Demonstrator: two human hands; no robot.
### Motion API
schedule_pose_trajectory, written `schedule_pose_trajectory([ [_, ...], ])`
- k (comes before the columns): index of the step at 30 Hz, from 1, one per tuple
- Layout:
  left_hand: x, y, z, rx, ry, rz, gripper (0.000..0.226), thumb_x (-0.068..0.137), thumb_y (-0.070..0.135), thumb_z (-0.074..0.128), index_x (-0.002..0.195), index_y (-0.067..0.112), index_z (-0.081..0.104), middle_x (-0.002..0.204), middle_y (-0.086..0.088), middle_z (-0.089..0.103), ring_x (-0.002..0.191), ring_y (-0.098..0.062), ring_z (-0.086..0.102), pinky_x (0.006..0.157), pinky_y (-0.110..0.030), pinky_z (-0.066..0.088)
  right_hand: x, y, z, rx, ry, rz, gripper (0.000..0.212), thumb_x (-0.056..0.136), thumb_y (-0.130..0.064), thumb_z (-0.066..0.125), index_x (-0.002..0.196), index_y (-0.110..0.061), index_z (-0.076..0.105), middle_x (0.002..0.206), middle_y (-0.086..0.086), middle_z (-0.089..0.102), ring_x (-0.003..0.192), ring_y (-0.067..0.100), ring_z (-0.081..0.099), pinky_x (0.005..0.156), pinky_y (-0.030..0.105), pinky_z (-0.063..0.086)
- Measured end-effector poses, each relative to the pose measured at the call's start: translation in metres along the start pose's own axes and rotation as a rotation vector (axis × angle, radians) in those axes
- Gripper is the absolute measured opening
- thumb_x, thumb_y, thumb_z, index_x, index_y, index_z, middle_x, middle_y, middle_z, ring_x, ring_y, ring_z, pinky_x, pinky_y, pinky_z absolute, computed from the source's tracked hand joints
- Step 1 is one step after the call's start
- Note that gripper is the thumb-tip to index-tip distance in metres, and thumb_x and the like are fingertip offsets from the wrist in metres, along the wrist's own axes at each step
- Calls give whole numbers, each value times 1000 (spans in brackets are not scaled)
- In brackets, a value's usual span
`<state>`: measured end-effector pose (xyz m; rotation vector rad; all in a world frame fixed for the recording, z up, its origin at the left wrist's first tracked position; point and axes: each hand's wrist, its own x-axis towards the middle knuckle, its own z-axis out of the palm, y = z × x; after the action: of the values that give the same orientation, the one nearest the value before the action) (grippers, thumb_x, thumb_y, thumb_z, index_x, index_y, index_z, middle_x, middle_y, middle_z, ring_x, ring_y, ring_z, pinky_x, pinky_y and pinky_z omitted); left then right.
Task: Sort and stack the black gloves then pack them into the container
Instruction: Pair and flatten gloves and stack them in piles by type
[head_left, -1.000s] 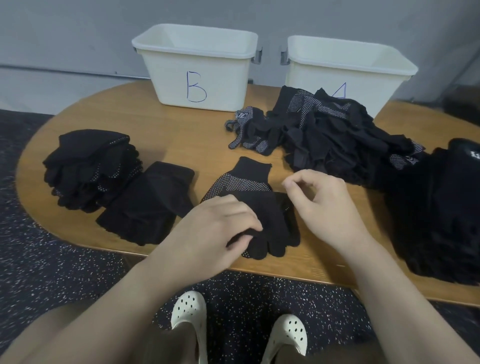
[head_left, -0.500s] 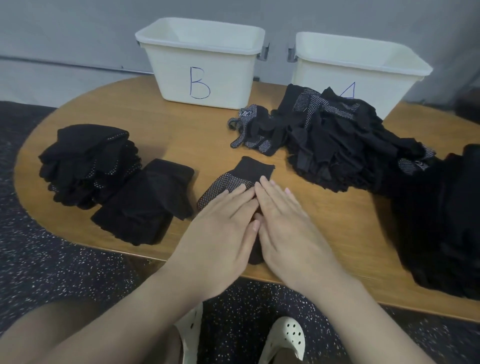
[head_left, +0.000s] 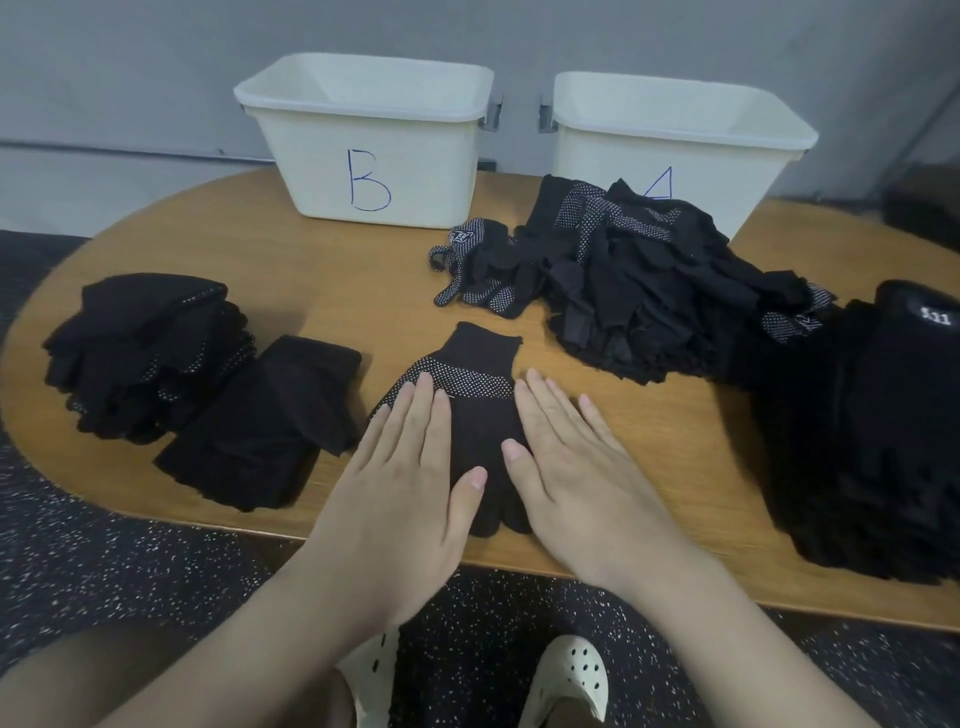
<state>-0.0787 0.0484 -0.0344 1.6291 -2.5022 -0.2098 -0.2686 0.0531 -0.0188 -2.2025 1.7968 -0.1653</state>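
A black glove (head_left: 475, 415) with white dots lay flat on the wooden table (head_left: 322, 291), near the front edge, with its cuff pointing toward the back. The left hand (head_left: 405, 483) lay flat on the left half of this glove, and the right hand (head_left: 576, 467) lay flat on its right edge and partly on the table beside it. The fingers of both hands were straight and close together, palms down, and they pressed on the glove without gripping it. A strip of the glove showed between the two hands.

To the left of this glove there was a small flat stack of gloves (head_left: 265, 431), and just beside it, further left, a thicker stack (head_left: 145, 353). Behind and to the right of the glove a loose pile of gloves (head_left: 639, 291) was spread out, some of them with dotted sides up. At the right edge of the table there was another dark stack (head_left: 883, 431) with small white print on top.

Two white bins stood at the back of the table, side by side but apart. The left bin (head_left: 374, 140) had a blue letter B on its front. The right bin (head_left: 670, 135) stood just behind the loose pile, which hid part of its blue mark.

Below the table edge, white shoes (head_left: 566, 675) with holes showed on the speckled floor (head_left: 104, 561).
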Motion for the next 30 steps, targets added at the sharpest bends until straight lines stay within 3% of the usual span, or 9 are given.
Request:
schedule_pose_trajectory([
  [5,2,-1,-3,-14,-3,-3,89,90,61,-12,163,9,-7,171,-8,-12,157,-16,-15,124,-28,-13,4,13,-5,1,-4,53,64,106,-49,4,164,-23,-7,170,-11,-14,153,-1,-20,127,29,-11],
  [7,6,0,-10,-62,11,-13,89,91,61,-7,164,11,3,172,-5,-2,159,-15,-6,122,-24,-11,5,13,-6,37,41,53,62,109,-47,10,165,-23,6,172,-11,-2,155,0,-11,127,28,-10],
  [10,20,-6,-18,-111,83,27,71,101,55,16,157,18,38,164,-1,34,151,-17,30,123,-31,20,12,10,-8,91,202,49,56,109,-46,25,157,-20,40,162,-7,38,153,6,23,129,31,-2],
  [13,39,-15,-21,-54,143,94,53,100,48,34,133,19,63,132,3,62,122,-21,57,104,-41,43,22,8,-15,105,280,31,45,103,-48,45,138,-21,58,131,-10,61,132,11,48,127,32,8],
  [16,48,-19,-25,-58,164,107,40,96,44,51,119,17,71,112,4,68,105,-23,62,95,-46,48,30,8,-22,109,240,12,41,97,-45,60,133,-25,61,118,-13,61,123,11,52,127,34,11],
  [19,51,-19,-28,-102,142,77,33,97,39,63,123,19,69,112,6,66,109,-21,59,101,-43,41,34,10,-28,145,173,3,39,94,-43,66,130,-29,61,104,-17,57,111,9,50,124,38,20],
  [21,51,-20,-29,-161,98,25,35,95,42,64,125,23,66,112,10,61,113,-17,54,105,-38,34,35,12,-32,167,112,7,36,93,-43,68,126,-32,62,96,-21,50,107,8,44,111,37,35],
  [24,54,-22,-34,-256,59,-26,28,93,44,69,114,26,66,106,14,56,108,-8,48,107,-34,32,38,14,-36,211,66,22,23,91,-43,71,110,-34,62,87,-23,46,101,5,42,95,33,40],
  [30,55,-25,-40,-344,85,22,18,86,41,75,89,29,62,91,15,55,92,-7,50,94,-36,43,42,12,-41,320,4,24,23,86,-49,74,103,-37,63,102,-18,50,111,7,45,92,31,41],
])
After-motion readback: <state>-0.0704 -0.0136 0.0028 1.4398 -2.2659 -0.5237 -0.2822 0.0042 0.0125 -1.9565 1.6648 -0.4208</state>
